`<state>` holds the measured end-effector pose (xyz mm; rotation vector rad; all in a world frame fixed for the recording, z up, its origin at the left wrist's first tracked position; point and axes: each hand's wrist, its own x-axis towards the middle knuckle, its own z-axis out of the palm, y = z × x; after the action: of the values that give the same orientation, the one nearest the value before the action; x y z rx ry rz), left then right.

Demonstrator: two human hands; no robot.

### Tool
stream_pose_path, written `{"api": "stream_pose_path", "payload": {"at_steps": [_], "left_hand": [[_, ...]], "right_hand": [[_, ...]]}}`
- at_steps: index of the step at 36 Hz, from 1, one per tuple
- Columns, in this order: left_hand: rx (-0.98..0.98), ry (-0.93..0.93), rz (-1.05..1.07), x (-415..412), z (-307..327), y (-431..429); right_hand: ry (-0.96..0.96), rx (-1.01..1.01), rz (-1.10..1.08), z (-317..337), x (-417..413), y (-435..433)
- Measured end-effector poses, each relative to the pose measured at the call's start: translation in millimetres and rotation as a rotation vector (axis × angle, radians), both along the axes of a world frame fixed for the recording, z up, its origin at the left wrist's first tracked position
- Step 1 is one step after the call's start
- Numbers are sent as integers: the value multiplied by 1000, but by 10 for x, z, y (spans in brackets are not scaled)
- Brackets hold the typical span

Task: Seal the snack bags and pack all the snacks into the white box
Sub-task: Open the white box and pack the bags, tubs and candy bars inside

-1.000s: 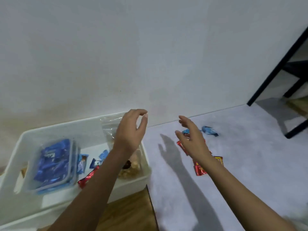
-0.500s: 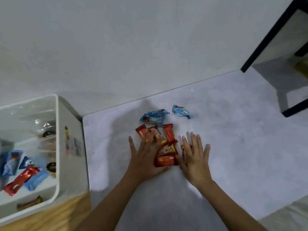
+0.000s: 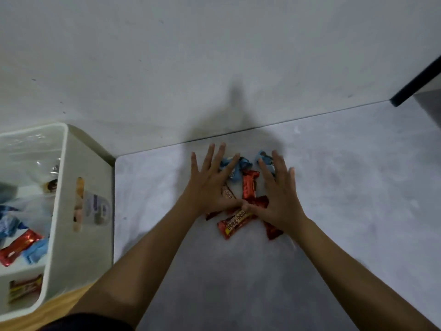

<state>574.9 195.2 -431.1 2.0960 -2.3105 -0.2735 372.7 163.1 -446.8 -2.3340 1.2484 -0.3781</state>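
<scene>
A pile of small snack packs lies on the grey mat: several red bars (image 3: pixel 250 186), one red and yellow bar (image 3: pixel 235 223) and two blue packs (image 3: pixel 241 163). My left hand (image 3: pixel 210 185) lies flat on the pile's left side with its fingers spread and straight. My right hand (image 3: pixel 279 194) lies flat on the right side, fingers straight over a blue pack (image 3: pixel 262 156). My thumbs meet over the middle of the pile. The white box (image 3: pixel 78 211) stands at the left, with blue and red snacks and a clear bag inside.
A grey mat (image 3: pixel 346 211) covers the floor up to the white wall (image 3: pixel 214 56). Wooden floor (image 3: pixel 55 306) shows at the box's near corner. A black frame leg (image 3: pixel 415 84) stands at the far right.
The view has swung from the box to the pile. Both hands came down on the snacks and slid farther from me, now reaching the blue packs.
</scene>
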Motion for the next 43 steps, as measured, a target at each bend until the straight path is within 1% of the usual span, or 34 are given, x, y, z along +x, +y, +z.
{"api": "stream_pose_path", "payload": {"at_steps": [4, 10, 15, 20, 24, 28, 31, 35, 38, 40, 43], "left_hand": [[61, 22, -1, 105, -26, -8], [103, 102, 51, 103, -36, 246], [163, 74, 76, -87, -15, 488], [142, 75, 109, -213, -28, 544], [133, 97, 155, -234, -55, 543], [162, 133, 182, -176, -17, 540], [158, 156, 222, -109, 15, 532], [121, 128, 290, -153, -26, 540], [26, 179, 376, -239, -90, 573], [-13, 180, 389, -257, -133, 589], [7, 136, 372, -248, -145, 596]], "right_hand": [[80, -30, 52, 22, -1, 9], [74, -40, 61, 26, -55, 137], [127, -39, 16, -54, -62, 133], [79, -100, -11, -40, 57, -64], [49, -104, 17, -42, 112, -215], [78, -121, 91, -49, 155, -319], [82, -171, 81, -40, 163, -359], [69, -182, 51, -57, 198, -307], [95, -211, 42, -97, 228, -261], [105, -225, 37, -115, 231, -264], [116, -260, 63, -132, 215, -267]]}}
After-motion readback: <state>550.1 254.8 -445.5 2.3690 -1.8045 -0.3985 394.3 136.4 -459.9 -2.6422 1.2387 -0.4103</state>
